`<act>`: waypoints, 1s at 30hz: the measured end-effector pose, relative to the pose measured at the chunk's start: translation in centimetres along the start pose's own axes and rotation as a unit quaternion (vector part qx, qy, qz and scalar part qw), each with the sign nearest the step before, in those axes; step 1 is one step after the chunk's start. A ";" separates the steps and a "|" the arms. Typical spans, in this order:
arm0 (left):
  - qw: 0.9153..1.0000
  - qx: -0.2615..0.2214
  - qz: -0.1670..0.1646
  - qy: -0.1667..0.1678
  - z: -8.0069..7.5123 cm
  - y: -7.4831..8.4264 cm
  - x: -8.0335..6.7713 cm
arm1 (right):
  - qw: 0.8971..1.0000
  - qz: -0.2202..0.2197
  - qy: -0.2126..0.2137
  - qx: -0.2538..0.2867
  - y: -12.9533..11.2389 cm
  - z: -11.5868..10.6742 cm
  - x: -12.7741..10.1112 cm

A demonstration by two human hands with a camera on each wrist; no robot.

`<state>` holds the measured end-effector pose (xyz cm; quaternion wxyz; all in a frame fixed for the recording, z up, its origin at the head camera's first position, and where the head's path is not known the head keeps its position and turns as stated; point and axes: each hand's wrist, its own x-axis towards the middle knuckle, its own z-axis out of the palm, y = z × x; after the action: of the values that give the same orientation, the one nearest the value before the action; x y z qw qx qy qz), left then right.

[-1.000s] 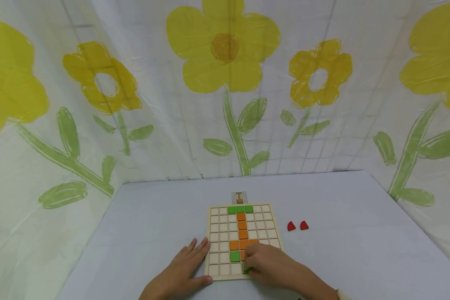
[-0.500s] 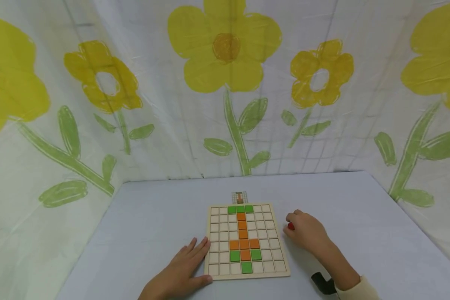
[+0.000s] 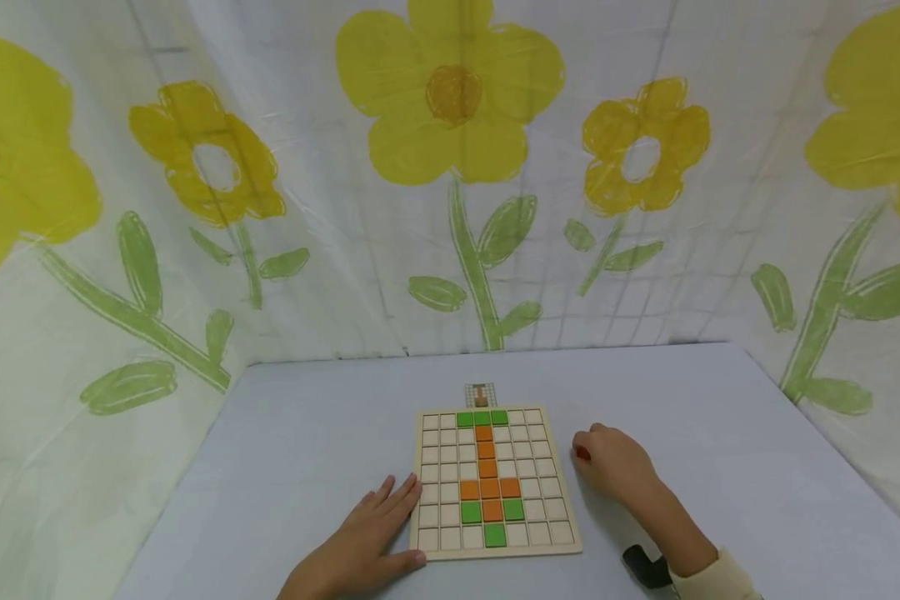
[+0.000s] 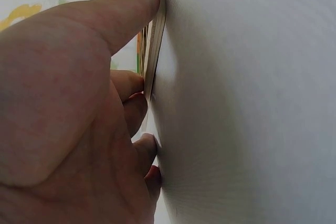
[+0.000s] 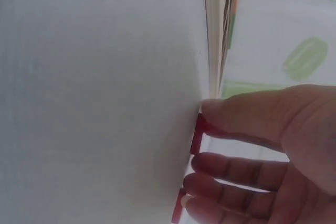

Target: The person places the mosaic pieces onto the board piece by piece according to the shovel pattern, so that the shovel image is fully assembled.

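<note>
Red pieces [image 3: 582, 454] on table [image 3: 720, 433], just right of grid board [image 3: 495, 481].
Head view: right hand [image 3: 617, 465] covers them; left hand [image 3: 363, 546] flat, fingers straight, at board's left edge. Right wrist view: thumb and fingers [image 5: 231, 174] pinch one red piece [image 5: 198, 135].

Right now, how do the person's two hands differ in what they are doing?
The left hand lies flat on the table, fingers straight, thumb and fingertips against the edge of the board; the right hand is curled over red pieces on the table. The left hand touches the board; the right hand is clear of it, to its right. The left hand pinches nothing; the right hand's thumb presses a red piece. Both rest on the table.
</note>
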<state>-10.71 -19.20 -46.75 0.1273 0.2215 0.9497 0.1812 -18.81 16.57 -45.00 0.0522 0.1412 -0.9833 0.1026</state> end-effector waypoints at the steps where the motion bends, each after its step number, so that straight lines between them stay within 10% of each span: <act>1: 1.000 0.001 0.000 0.000 0.0 0.0 0.0 | 1.000 0.000 -0.002 -0.001 0.1 0.0 0.0; 30: 1.000 -0.008 -0.011 -0.011 0.0 0.1 0.0 | 0.998 -0.035 -0.010 0.043 -1.0 0.7 0.0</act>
<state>-10.69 -19.11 -46.73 0.1411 0.2115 0.9493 0.1850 -18.55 15.51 -45.52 0.0401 0.1789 -0.9727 0.1420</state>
